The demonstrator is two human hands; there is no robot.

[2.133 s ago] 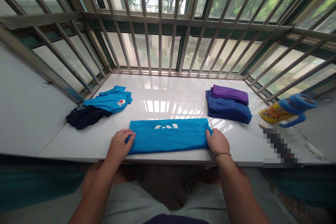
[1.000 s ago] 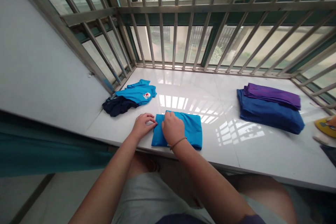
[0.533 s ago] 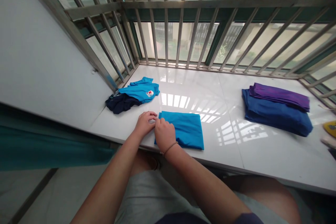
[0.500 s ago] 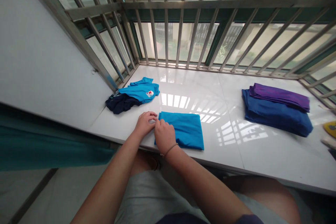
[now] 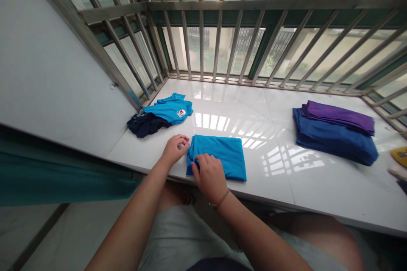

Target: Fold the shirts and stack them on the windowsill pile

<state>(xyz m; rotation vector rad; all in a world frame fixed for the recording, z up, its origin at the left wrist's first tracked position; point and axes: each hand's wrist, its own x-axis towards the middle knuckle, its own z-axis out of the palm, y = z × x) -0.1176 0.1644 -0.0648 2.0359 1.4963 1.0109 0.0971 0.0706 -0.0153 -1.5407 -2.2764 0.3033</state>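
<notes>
A folded piece of bright blue fabric (image 5: 229, 152), likely a garment, lies flat near the front edge of the white ledge. Its left side is slightly rumpled. My right hand (image 5: 211, 175) rests on the left part of it, fingers spread and bent, gripping nothing. Just off the fabric's left edge is my left hand (image 5: 174, 149), with a gap between thumb and curved fingers; whether its fingertips touch the cloth I cannot tell. Behind that hand lies a crumpled bright blue shirt (image 5: 168, 108) with a white and red emblem, beside dark navy cloth (image 5: 148, 125).
Folded dark blue cloth (image 5: 333, 142) with folded purple cloth (image 5: 340, 116) on top lies at the right of the ledge (image 5: 270, 114). Metal window bars (image 5: 219, 46) stand along the back and left. A yellow item (image 5: 400, 156) is cut off at the right edge.
My right hand has released the fabric's left edge and moved right and nearer to me, its fingers opening onto the cloth. The left hand has barely shifted.
</notes>
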